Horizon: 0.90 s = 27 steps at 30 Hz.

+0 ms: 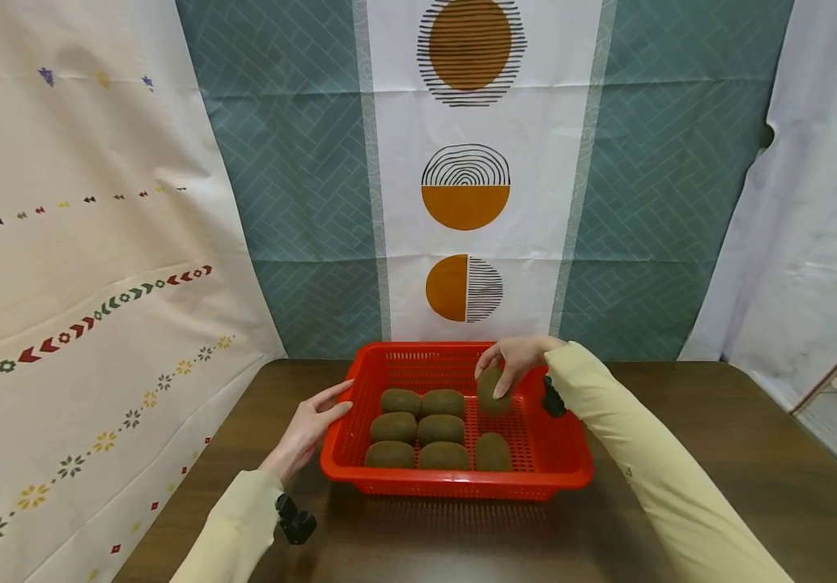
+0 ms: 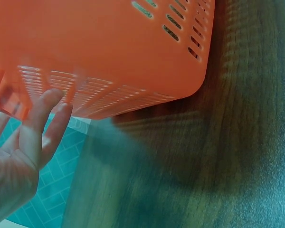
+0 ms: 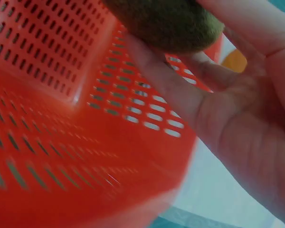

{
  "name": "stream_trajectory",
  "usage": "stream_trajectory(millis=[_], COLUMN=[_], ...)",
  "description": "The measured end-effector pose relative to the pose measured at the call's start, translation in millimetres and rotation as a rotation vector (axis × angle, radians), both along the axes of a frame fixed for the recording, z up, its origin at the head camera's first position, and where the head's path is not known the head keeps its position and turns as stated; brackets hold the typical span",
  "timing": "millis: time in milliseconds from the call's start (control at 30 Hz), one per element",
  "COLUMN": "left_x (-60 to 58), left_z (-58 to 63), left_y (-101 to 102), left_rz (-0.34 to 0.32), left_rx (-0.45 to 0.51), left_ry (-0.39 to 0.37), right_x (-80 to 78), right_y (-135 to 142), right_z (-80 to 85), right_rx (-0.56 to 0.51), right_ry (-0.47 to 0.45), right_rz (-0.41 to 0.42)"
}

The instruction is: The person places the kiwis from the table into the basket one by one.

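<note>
A red plastic basket (image 1: 458, 484) sits on the table with several brown, fuzzy kiwifruit (image 1: 442, 429) in it, set in rows on its left side. One kiwifruit (image 1: 493, 452) stands lengthwise near the front middle. My right hand (image 1: 522, 361) grips another kiwifruit (image 1: 491, 390) over the back right part of the basket; the right wrist view shows this kiwifruit (image 3: 168, 26) between the fingers and thumb. At the basket's left rim, my left hand (image 1: 314, 421) touches the outside with its fingers extended. The left wrist view shows those fingers (image 2: 35, 123) by the slotted wall.
The dark brown wooden table (image 1: 681, 429) extends on both sides of the basket. Behind it hangs a green and white patterned cloth (image 1: 316, 202). A cream printed cloth (image 1: 98, 243) borders the left, and a pale cloth (image 1: 826, 243) the right.
</note>
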<state>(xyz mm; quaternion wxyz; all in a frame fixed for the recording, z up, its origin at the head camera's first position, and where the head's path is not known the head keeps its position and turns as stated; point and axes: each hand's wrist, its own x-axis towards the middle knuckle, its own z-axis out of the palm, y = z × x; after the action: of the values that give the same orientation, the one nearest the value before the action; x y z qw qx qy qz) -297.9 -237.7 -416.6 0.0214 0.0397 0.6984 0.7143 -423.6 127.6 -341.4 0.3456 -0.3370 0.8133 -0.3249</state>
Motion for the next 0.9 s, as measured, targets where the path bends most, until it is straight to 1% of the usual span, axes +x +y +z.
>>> stream_trajectory(millis=[167, 267, 367, 433, 500, 600, 667, 833, 900], left_x=[0.3, 0.8, 1.8, 3.4, 6.2, 11.2, 14.0, 15.9, 15.9], left_z=[1.0, 1.1, 2.5, 5.4, 9.8, 17.4, 21.2, 22.8, 22.5], left_y=[-0.3, -0.5, -0.3, 0.0, 0.8, 2.9, 4.5, 6.2, 6.0], left_rz=[0.008, 0.005, -0.003, -0.015, -0.025, -0.033, -0.034, -0.032, -0.030], left_rx=[-0.009, -0.012, 0.001, 0.011, 0.022, 0.022, 0.013, 0.011, 0.011], left_ry=[0.013, 0.007, -0.006, -0.014, -0.021, -0.029, -0.032, -0.030, -0.032], right_x=[0.5, 0.5, 1.0, 1.7, 2.4, 3.1, 3.5, 4.3, 4.1], right_y=[-7.8, -11.1, -14.1, -16.2, -18.0, -20.1, -21.0, -22.0, -22.4], right_z=[-13.6, -21.0, -25.7, -27.1, -28.8, -32.5, -36.0, -42.5, -43.3], right_rx=[-0.002, 0.005, 0.026, 0.051, 0.072, 0.091, 0.102, 0.113, 0.104], right_ry=[0.014, 0.013, 0.054, 0.085, 0.092, 0.061, 0.058, 0.039, 0.000], right_rz=[-0.038, -0.034, -0.019, -0.012, -0.013, -0.046, -0.066, -0.111, -0.137])
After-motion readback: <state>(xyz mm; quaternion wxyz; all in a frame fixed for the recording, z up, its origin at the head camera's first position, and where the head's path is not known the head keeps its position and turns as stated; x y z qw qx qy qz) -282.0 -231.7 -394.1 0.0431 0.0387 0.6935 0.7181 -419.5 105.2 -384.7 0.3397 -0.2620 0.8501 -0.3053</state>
